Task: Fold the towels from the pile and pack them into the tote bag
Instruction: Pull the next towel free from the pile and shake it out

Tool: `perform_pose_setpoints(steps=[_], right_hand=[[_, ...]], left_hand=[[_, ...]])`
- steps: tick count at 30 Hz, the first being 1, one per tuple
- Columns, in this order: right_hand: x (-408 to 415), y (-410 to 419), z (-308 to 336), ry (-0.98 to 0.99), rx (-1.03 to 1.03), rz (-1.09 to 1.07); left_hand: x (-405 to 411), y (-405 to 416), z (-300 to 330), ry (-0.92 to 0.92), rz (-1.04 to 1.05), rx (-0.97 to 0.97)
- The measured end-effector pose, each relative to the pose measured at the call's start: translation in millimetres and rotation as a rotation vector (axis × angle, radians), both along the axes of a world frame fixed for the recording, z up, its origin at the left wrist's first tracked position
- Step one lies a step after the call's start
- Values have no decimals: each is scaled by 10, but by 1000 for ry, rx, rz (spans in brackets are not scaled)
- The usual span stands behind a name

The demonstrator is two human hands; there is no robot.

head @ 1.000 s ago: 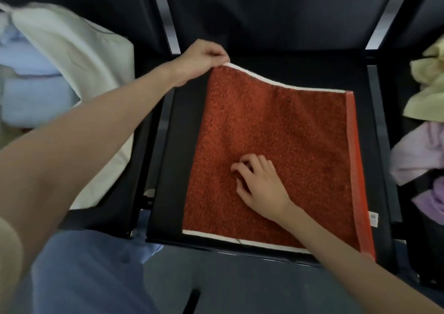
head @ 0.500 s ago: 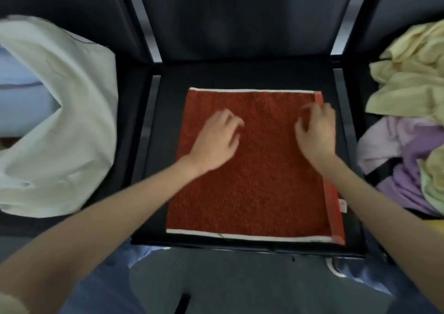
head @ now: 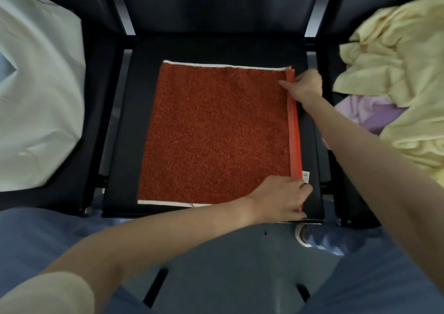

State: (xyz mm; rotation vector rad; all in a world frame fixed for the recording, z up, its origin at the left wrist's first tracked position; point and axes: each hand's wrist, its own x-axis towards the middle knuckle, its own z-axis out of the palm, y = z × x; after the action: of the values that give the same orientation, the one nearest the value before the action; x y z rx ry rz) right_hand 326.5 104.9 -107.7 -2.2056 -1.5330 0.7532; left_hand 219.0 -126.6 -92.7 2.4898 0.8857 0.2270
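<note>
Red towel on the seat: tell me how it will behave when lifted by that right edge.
The red towel likely droops; it lies limp and flat. Its folded layers may slide apart, since both hands' grip takes only the band edge. Probably light.

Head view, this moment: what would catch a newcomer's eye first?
The rust-red towel lies flat on the dark seat at centre, both hands gripping its bright orange right edge: right hand at the far corner, left hand at the near one. A cream tote bag bulges on the left; yellow and lilac towels heap on the right.

I saw a row of black padded seats (head: 217, 49) filling the upper frame, grey floor (head: 240, 253) at the bottom centre.
</note>
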Motion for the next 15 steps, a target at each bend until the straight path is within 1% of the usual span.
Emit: perform_pose_setpoints(steps=[3,5,8,10,13,14,15], right_hand=[[24,-33,61,14,-3,36],[80,-70,144,89,16,20],[201,-126,275,255,85,-45],[252,-168,374,428,100,-123],[240,-203,599,633,81,-218],[203,-200,678,675,74,-239],[156,-191,744,707,68,-248]], left_hand=[[4,15,68,27,57,-56],[-7,-9,134,3,141,-175],[-53,-7,251,-99,340,-471],[-110,32,364,-166,446,-703],[-260,19,577,-360,530,-1047],[-339,-2,649,-417,539,-1131],[-429,-25,717,-450,545,-1175]])
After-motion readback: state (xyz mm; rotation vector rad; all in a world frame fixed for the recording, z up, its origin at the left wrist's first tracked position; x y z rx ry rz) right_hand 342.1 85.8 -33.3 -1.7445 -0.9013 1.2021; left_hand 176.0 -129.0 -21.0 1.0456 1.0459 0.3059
